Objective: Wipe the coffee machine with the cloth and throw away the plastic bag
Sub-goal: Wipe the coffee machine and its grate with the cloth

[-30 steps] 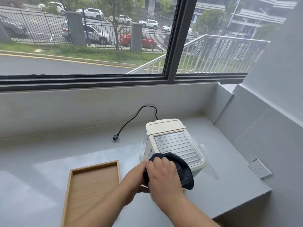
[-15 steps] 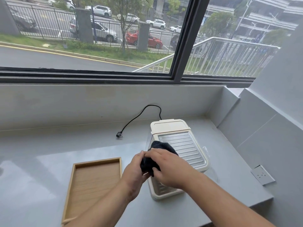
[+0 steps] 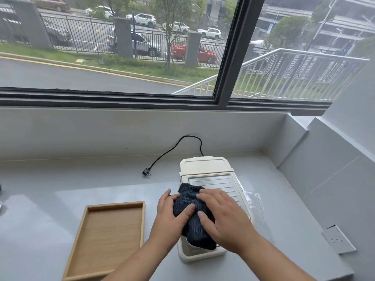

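A cream coffee machine (image 3: 206,166) stands on the grey counter (image 3: 60,185), its ribbed metal top facing up. A dark blue cloth (image 3: 191,216) lies bunched over the machine's front left part. My right hand (image 3: 221,216) presses flat on the cloth from the right. My left hand (image 3: 172,213) grips the cloth's left side, thumb on top. A clear plastic bag (image 3: 255,207) lies crumpled on the counter against the machine's right side, partly hidden behind it.
An empty wooden tray (image 3: 85,226) sits left of the machine. The black power cord (image 3: 172,149) runs behind it, with its plug (image 3: 146,172) lying loose on the counter. A wall socket (image 3: 337,239) is at the right, near the counter's front edge.
My right hand has spread flat over the cloth and shifted back toward the front of the machine's top. My left hand now grips the cloth's left side. The view has tilted slightly.
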`<move>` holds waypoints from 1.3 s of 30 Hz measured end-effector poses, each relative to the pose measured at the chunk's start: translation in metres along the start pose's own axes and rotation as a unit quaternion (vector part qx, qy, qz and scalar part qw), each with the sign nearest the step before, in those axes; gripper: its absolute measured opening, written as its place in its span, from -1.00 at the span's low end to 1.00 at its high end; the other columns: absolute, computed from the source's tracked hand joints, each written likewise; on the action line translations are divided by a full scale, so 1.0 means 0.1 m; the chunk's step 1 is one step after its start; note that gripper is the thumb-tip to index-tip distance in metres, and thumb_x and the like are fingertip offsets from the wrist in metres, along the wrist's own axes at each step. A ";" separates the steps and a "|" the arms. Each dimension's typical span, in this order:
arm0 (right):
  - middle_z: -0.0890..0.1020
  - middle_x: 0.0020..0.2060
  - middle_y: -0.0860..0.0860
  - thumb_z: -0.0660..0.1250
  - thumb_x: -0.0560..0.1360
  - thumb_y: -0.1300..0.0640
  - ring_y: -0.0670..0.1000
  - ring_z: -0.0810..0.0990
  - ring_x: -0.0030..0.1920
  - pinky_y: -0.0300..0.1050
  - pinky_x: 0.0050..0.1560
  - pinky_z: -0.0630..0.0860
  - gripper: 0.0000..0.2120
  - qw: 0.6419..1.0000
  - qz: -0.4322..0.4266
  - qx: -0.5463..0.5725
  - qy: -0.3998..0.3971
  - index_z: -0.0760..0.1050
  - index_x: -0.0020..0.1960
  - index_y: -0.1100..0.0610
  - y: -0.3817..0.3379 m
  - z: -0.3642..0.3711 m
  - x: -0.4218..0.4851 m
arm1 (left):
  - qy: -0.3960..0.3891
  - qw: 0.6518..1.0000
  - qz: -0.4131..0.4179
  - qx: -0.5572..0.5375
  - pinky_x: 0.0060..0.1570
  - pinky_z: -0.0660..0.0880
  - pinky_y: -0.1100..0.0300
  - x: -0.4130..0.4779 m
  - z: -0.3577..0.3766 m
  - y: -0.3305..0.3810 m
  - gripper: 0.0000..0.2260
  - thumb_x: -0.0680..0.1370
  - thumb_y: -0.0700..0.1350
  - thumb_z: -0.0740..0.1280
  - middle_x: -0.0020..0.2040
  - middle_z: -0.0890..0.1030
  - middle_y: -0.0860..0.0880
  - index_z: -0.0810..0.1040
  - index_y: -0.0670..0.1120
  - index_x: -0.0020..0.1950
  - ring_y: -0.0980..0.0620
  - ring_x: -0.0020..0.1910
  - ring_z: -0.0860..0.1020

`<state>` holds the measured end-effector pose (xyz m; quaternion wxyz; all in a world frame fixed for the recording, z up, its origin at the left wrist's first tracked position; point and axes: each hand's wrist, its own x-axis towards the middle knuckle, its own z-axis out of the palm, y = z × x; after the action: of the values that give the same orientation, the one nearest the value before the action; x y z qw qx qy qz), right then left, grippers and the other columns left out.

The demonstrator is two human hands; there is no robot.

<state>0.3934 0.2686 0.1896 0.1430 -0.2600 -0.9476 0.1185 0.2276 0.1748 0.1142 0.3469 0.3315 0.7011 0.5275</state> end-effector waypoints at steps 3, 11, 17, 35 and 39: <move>0.43 0.52 -0.07 0.13 0.66 -0.14 -0.03 0.32 0.52 -0.24 0.58 0.07 -0.51 1.000 0.020 0.011 -0.019 0.41 0.53 0.02 0.05 0.03 -0.04 | 0.050 0.999 0.007 0.012 0.13 0.19 0.65 0.06 0.02 -0.01 -0.86 0.60 0.12 0.41 0.46 0.34 0.15 0.53 0.28 0.13 0.67 0.25 0.23; 0.52 0.42 0.02 0.15 0.66 -0.10 0.06 0.41 0.47 -0.08 0.53 0.23 -0.54 1.000 0.022 0.012 -0.014 0.50 0.45 0.11 0.12 0.13 -0.07 | 0.108 0.980 -0.075 -0.146 0.32 0.53 -0.11 0.55 0.08 0.07 -0.88 0.66 -0.10 0.38 0.21 0.66 -0.08 0.64 0.04 0.18 -0.04 0.20 0.64; 0.57 0.28 0.02 0.22 0.63 -0.05 0.11 0.50 0.34 -0.13 0.48 0.25 -0.67 1.000 0.007 -0.003 0.007 0.58 0.27 0.09 0.13 0.14 -0.03 | 0.103 0.930 -0.152 -0.317 0.03 0.52 0.01 1.02 0.07 0.28 -0.86 0.66 -0.10 0.25 0.05 0.70 -0.04 0.59 0.04 0.13 -0.04 -0.03 0.63; 0.58 0.32 0.02 0.30 0.57 0.00 0.15 0.49 0.39 -0.01 0.47 0.34 -0.70 1.000 0.015 -0.004 0.008 0.58 0.26 0.04 0.19 0.21 -0.04 | 0.049 0.905 -0.322 -0.272 -0.29 0.30 0.14 1.48 0.14 -0.38 -0.84 0.57 0.04 0.30 -0.21 0.42 -0.08 0.44 -0.03 -0.04 -0.05 -0.32 0.41; 0.57 0.32 0.02 0.29 0.56 0.00 0.14 0.47 0.39 -0.01 0.47 0.34 -0.69 1.000 0.012 0.003 0.012 0.57 0.26 0.05 0.20 0.23 -0.03 | 0.055 0.895 -0.339 -0.286 -0.26 0.28 0.13 1.43 0.17 -0.55 -0.80 0.56 0.07 0.29 -0.18 0.44 -0.08 0.43 -0.03 0.03 -0.06 -0.28 0.39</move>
<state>0.3979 0.2805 0.1618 0.1538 -0.2720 -0.9423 0.1204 0.1591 0.2904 0.0380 0.5454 -0.0692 0.6078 0.5730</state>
